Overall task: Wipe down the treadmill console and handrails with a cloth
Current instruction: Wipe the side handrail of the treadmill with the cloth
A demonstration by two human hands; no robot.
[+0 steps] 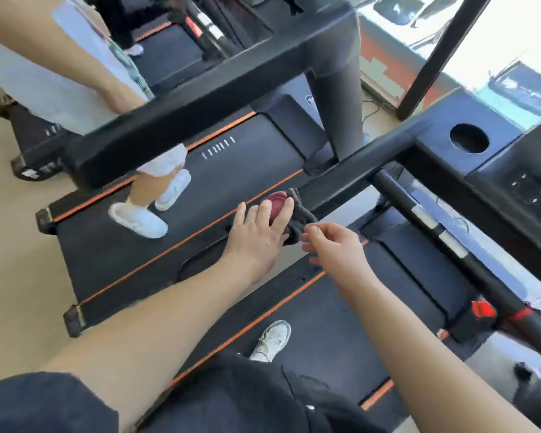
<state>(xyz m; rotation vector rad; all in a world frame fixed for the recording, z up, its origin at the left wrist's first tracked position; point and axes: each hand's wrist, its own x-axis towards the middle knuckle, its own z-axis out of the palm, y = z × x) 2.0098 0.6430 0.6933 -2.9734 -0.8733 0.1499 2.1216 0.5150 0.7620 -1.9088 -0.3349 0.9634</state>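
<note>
Counting outward from the one cloth (289,218), bunched on the nearest handrail (350,176): two hands touch it, the left hand (256,235) flat on top and the right hand (334,245) pinching its lower corner. Three treadmills show: one belt (325,332) below the cloth, a second belt (181,207) just left of it, and a third belt (169,48) far above it. Three white shoes are visible: a pair (152,207) left of the cloth and a single shoe (272,340) below it. Right of the cloth, the console (494,170) has one round cup hole (469,138).
</note>
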